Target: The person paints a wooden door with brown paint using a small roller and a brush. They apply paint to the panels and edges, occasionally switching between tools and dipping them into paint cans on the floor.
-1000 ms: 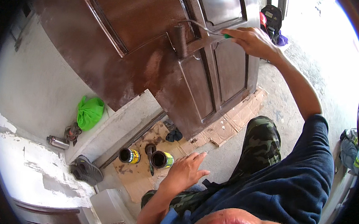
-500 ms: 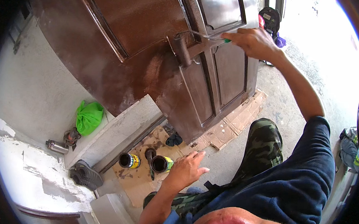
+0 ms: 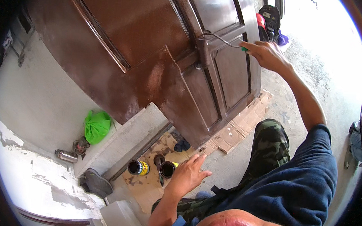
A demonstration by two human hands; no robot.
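Observation:
In my right hand [image 3: 269,56] is the green handle of a paint roller [image 3: 204,52]. The roller's dark, brown-coated sleeve lies against a raised part between the panels of a glossy brown door [image 3: 150,20]. My left hand [image 3: 187,176] is low in front of me, fingers stretched out and holding nothing. Just beyond it, partly covered by it, stands an open can [image 3: 167,169] with a dark inside. To its left are a paintbrush [image 3: 159,160] and another open can [image 3: 139,167] with a yellow and black label.
Stained cardboard [image 3: 139,188] lies under the cans, with a dark cloth [image 3: 182,145] close by; more cardboard [image 3: 245,126] runs below the door. Left are a ledge [image 3: 127,137], green bag [image 3: 96,126], metal flask [image 3: 66,155] and dark shoe [image 3: 96,182]. A backpack [image 3: 270,18] sits beyond the door.
My right hand and the roller have moved to the right across the door. My left hand stays open near the cans. The whole view has shifted slightly.

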